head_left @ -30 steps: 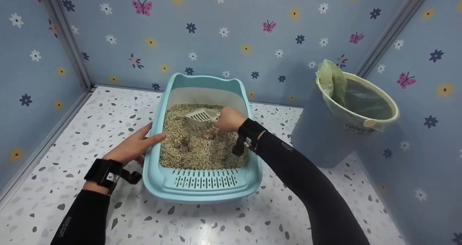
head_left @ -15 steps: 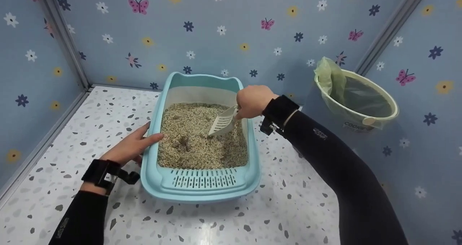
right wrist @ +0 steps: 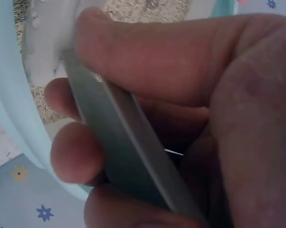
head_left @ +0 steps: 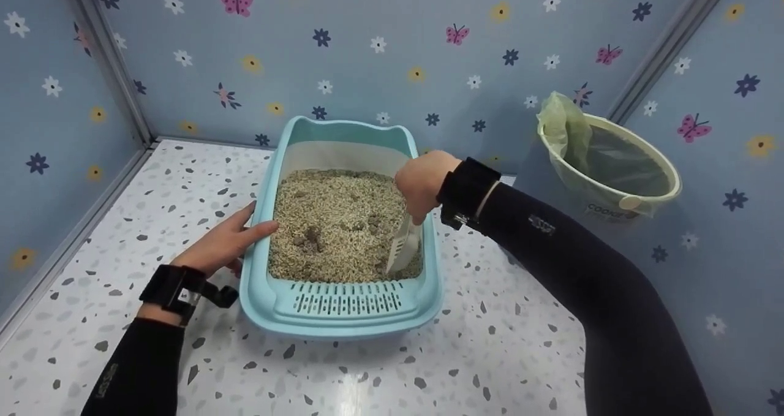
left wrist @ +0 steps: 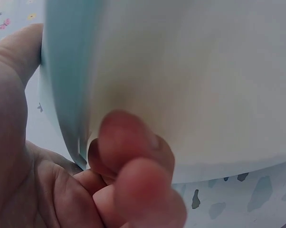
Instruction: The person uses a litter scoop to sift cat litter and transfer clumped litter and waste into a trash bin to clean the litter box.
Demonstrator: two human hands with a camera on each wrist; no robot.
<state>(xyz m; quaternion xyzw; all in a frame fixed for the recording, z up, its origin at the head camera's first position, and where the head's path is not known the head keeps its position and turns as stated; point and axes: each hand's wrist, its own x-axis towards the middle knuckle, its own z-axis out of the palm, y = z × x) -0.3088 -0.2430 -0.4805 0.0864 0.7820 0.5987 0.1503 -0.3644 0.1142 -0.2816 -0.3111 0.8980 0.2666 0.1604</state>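
A blue litter box [head_left: 342,327] stands on the floor, holding grainy litter [head_left: 343,201] with darker clumps [head_left: 311,239] in it. My left hand [head_left: 223,241] grips the box's left rim, thumb over the top. In the left wrist view its fingers [left wrist: 133,142] curl in below the rim, against the box's pale outer wall [left wrist: 219,95]. With my right hand [head_left: 425,180] I hold a slotted litter scoop [head_left: 404,250], blade pointing down with its tip in the litter near the front right corner. The right wrist view has my fingers wrapped round the scoop's handle [right wrist: 119,137].
Right of the box is a bin [head_left: 603,204] with a pale rim and a greenish bag lining it. Patterned walls [head_left: 367,54] enclose the back and both sides. Speckled floor [head_left: 294,379] lies in front of the box.
My right hand has swung the scoop from the box's back middle to its right side, then forward to the front right, tilting the blade down. My left hand stays on the rim.
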